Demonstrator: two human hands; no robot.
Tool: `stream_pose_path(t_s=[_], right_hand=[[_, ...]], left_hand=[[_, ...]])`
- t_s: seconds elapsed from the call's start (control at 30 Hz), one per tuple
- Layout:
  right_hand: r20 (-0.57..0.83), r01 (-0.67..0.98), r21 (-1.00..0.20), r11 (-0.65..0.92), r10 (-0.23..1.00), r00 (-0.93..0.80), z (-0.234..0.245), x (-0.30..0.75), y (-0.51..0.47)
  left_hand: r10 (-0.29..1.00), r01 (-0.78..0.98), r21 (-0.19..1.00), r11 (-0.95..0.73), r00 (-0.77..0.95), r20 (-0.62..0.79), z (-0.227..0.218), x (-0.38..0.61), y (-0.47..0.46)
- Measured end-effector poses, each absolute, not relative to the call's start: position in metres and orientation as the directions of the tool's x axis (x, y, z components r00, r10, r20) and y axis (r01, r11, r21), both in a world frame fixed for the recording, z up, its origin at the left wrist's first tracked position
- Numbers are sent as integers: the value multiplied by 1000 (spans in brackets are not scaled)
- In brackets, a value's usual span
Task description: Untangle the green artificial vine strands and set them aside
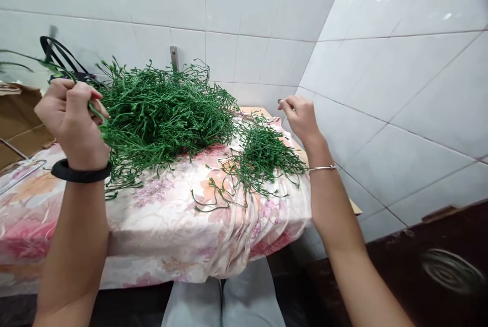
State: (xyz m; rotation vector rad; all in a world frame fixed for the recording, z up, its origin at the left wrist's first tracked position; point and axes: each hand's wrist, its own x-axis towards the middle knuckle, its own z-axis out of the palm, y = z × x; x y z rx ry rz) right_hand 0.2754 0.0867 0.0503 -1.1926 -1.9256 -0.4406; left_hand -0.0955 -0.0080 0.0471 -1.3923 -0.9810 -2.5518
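My left hand is raised at the left, its fingers closed on a green plastic stem whose thin ends stick out to the upper left. Up at the right, my right hand is pinched; a tiny dark tip shows at its fingers, too small to name. Between the hands lies a large tangled heap of green plastic stems with small budded ends. A smaller pile of the same stems lies to its right, just below my right hand, with a few loose stems in front.
A floral cloth covers the table, bunched at its right front. A cardboard box, a metal wire rod and a black-handled bag are at the left. White tiled walls close off the back and right.
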Motion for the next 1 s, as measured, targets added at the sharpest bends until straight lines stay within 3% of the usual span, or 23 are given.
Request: stream_pose_path(t_s=[0.17, 0.3, 0.6, 0.7, 0.8, 0.9, 1.0], right_hand=[[662, 766, -299, 568, 702, -262, 53, 277, 79], [530, 742, -309, 595, 755, -385, 50, 261, 70], [478, 887, -202, 416, 832, -281, 44, 266, 75], [494, 910, -192, 368, 837, -235, 46, 266, 73], [633, 917, -169, 362, 752, -181, 48, 263, 72], [734, 779, -338, 529, 666, -133, 48, 251, 69], [646, 426, -604, 673, 727, -232, 41, 229, 61]], left_hand=[[495, 76, 580, -811, -440, 749, 45, -70, -17], [662, 35, 692, -721, -260, 703, 40, -49, -24], [802, 97, 798, -594, 143, 580, 66, -29, -13], [791, 152, 778, -609, 185, 583, 68, -15, -1], [800, 174, 781, -599, 156, 579, 56, -3, 10], [830, 146, 821, -553, 181, 527, 38, 4, 15], [848, 120, 855, -505, 251, 466, 24, 5, 17]])
